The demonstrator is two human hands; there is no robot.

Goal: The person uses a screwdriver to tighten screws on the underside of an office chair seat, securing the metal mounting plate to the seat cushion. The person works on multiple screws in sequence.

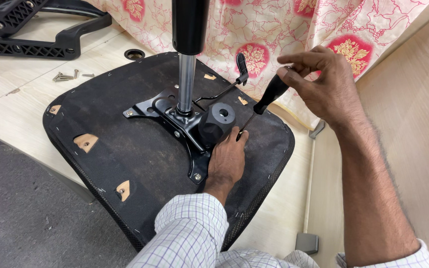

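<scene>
The gas cylinder (189,25) is cut off by the top edge; the screwdriver (269,94) tip is hidden behind the left hand (227,161); the far-left armrests (31,30) run out of frame; the screws (65,76) are too small to count.

Bright, even indoor light from above; soft shadows, sharp focus throughout, a faint gleam on the chrome gas-lift column (186,82).

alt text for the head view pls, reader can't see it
A right hand drives a black-handled screwdriver at the black metal mechanism plate on an upturned chair seat; the left hand steadies its tip. Loose screws lie on the wooden table.
</scene>
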